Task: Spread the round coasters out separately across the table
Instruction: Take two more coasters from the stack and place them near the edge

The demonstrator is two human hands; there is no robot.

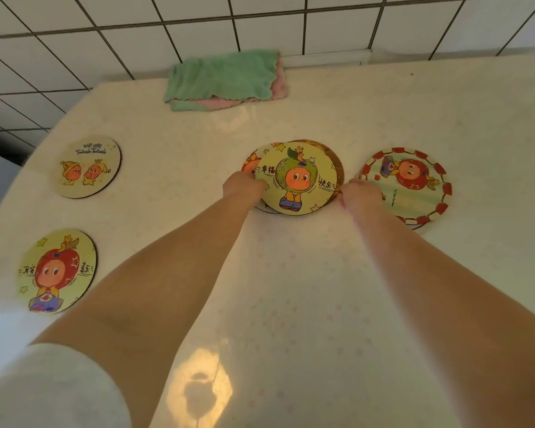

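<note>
Coasters lay on the cream counter (291, 273) in several places. Both hands reached to a small pile (294, 177) near the middle. The left hand (243, 186) touched the left rim of the top coaster (298, 180), a green-capped figure, while the right hand (360, 196) met its right rim; fingers curled under, so whether either grip truly pinched it could not be told. Just right of the pile sat a red-bordered coaster (414, 183), partly under the right hand. Well apart on the left lay two single coasters, one far (88, 166), one near (57, 270). A folded green cloth (223, 77) rested by the tiled wall (105, 41).
</note>
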